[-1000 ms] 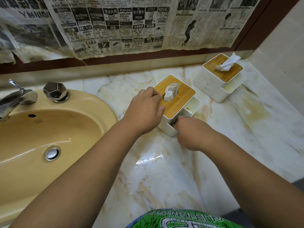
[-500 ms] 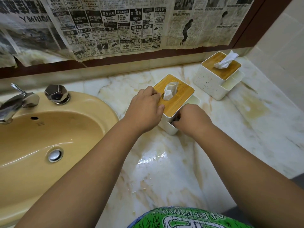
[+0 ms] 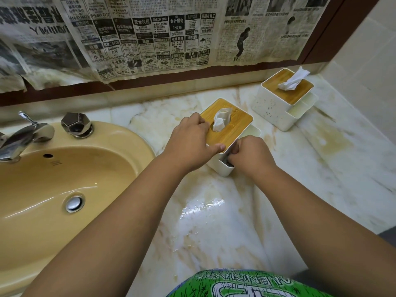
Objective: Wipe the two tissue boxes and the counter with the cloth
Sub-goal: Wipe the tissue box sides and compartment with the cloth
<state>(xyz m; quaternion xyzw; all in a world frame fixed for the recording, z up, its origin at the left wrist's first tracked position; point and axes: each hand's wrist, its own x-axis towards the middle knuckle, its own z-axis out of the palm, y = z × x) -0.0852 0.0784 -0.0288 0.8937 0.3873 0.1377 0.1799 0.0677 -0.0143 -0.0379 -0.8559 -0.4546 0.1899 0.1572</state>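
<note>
A white tissue box with a bamboo lid (image 3: 232, 123) stands mid-counter. My left hand (image 3: 190, 144) grips its left side, thumb across the lid's front edge. My right hand (image 3: 250, 156) is curled against the box's front right wall, pinching a small dark bit of cloth (image 3: 228, 163) that is mostly hidden under the fingers. A second white tissue box (image 3: 272, 106), speckled, with a bamboo lid and a tissue sticking up, sits at the back right. The marble counter (image 3: 321, 168) has yellow stains.
A yellow sink (image 3: 64, 189) with a chrome tap (image 3: 23, 138) and knob (image 3: 76, 125) fills the left. A wet patch (image 3: 201, 209) lies in front of the near box. Newspaper (image 3: 150, 35) covers the mirror behind. A tiled wall (image 3: 368, 50) closes the right side.
My right hand has moved up along the near box's front right wall, from the base corner to just below the lid. My left hand keeps its hold.
</note>
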